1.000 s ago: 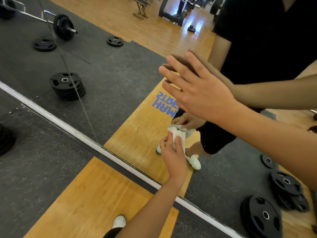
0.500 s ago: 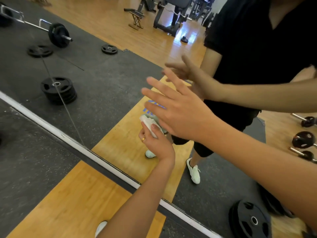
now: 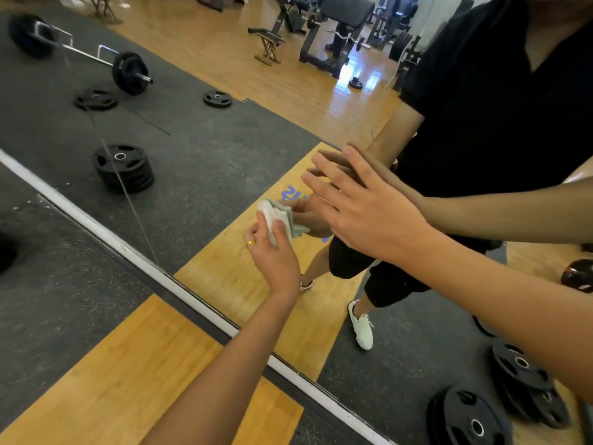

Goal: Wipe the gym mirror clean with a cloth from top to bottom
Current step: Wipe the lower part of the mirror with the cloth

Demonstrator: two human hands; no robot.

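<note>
From my feed, the left hand [image 3: 276, 255] grips a bunched white cloth [image 3: 272, 218], fingers and thumb curled round it, and holds it against the gym mirror [image 3: 208, 162]. The cloth sits low on the glass, a little above the mirror's white bottom strip [image 3: 96, 231], over the reflected wooden floor band. I can see a gold ring [image 3: 251, 242] on one finger of that hand. The right hand [image 3: 365, 210] is released, fingers straight and spread. It is raised just right of and above the cloth, and its fingertips seem to meet their own reflection on the glass. In the mirror I make out a stack of weight plates [image 3: 123, 168] and a loaded barbell [image 3: 130, 73] on dark rubber matting, well apart from the cloth.
</note>
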